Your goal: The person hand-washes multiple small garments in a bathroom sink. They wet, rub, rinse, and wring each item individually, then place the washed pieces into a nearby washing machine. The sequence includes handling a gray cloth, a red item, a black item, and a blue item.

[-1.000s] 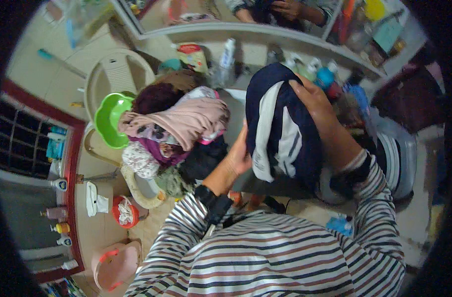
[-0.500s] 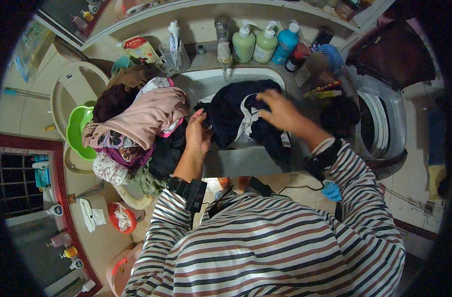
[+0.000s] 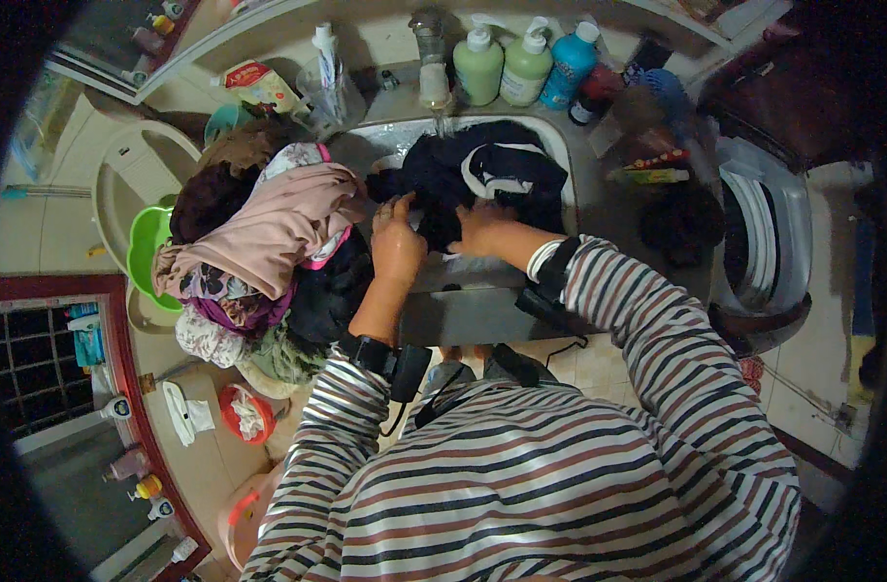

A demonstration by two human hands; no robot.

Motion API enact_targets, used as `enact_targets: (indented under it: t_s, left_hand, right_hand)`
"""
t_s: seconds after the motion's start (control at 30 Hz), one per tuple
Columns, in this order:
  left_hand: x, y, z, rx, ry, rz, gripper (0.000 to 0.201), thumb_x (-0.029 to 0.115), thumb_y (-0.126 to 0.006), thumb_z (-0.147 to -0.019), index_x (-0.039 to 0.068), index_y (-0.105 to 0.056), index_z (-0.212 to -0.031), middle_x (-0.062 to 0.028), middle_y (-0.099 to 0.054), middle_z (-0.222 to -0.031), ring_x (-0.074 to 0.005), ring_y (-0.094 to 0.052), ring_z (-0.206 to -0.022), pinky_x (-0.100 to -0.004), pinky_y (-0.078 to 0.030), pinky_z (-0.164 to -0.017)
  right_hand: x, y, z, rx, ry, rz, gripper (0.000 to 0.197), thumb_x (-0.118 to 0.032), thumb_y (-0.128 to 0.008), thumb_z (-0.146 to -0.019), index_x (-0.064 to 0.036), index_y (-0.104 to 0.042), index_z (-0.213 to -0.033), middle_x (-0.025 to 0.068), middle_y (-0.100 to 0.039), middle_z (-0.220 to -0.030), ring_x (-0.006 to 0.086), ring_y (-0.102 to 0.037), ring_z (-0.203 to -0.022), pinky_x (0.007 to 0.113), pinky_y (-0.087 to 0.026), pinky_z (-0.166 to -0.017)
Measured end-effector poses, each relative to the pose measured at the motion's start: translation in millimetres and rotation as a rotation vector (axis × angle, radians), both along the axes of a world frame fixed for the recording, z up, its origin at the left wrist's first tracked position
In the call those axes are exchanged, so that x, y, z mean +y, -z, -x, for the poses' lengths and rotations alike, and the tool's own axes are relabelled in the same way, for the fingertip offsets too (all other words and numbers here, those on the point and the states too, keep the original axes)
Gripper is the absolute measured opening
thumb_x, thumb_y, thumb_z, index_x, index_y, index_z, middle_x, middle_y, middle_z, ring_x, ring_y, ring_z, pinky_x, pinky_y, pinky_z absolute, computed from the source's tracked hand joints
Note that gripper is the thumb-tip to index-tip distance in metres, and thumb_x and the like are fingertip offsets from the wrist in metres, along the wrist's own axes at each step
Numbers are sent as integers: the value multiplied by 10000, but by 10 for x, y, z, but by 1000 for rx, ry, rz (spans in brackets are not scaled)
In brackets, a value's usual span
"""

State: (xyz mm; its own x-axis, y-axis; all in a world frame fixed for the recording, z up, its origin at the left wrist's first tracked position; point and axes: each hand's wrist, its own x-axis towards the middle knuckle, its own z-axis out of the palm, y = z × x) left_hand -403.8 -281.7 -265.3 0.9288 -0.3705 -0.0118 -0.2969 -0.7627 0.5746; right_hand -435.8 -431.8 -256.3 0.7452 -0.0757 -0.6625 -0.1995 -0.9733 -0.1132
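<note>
A dark navy garment (image 3: pixel 434 165) with a white band (image 3: pixel 477 175) lies bunched in the white sink basin (image 3: pixel 566 145), under a tap (image 3: pixel 433 73). At the garment's near left part is my left hand (image 3: pixel 398 247), its fingers curled into the dark cloth. My right hand (image 3: pixel 487 231) is close beside it, with the thumb toward the left and the fingers sunk into the near side of the garment. The cloth partly hides the fingertips of both hands.
Left of the basin rises a laundry heap with a pale pink garment (image 3: pixel 288 228) on top. A green basin (image 3: pixel 145 257) stands beyond it. Pump bottles (image 3: pixel 477 70) line the back ledge. A clear-sided container (image 3: pixel 769 223) stands at the right.
My right hand has moved down and left onto the garment's near part. The garment now lies farther into the basin; its part that hung over the front edge is drawn in.
</note>
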Motion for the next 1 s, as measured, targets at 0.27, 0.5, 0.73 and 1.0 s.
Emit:
enact_targets:
  t_s: [0.27, 0.5, 0.73, 1.0]
  left_hand:
    - [-92, 313, -53, 0, 47, -29, 619, 56, -629, -651, 151, -421, -1226, -138, -372, -1299, -349, -340, -1193, -426, -339, -955]
    - [-386, 398, -199, 249, 37, -403, 626, 289, -578, -780, 249, -282, -1330, -121, -302, -1350, -355, -318, -1214, -527, -333, -921]
    - [-362, 962, -368, 371, 216, -711, 506, 238, -453, -848, 258, -297, -1329, -127, -342, -1329, -334, -306, -1231, -503, -316, -945]
    - [-310, 515, -81, 136, 180, -769, 356, 207, -452, -832, 222, -465, -1187, -75, -463, -1175, -264, -372, -1152, -469, -346, -870]
  right_hand:
    - [154, -140, 229, -266, -126, -252, 551, -353, -559, -782, -49, -395, -1210, 249, -476, -1148, 381, -546, -953, 442, -459, -785]
    - [-19, 557, 142, -175, -26, -83, 616, -395, -564, -785, -39, -370, -1248, 209, -544, -1096, 346, -541, -992, 443, -438, -800]
    - [-191, 741, 8, -95, -269, -63, 276, -135, -542, -734, -13, -592, -977, 188, -590, -1001, 351, -573, -910, 425, -462, -745]
    - [-912, -63, 122, -328, -36, -629, 432, 73, -415, -696, -134, -575, -1040, 164, -603, -937, 295, -581, -873, 365, -445, -749]
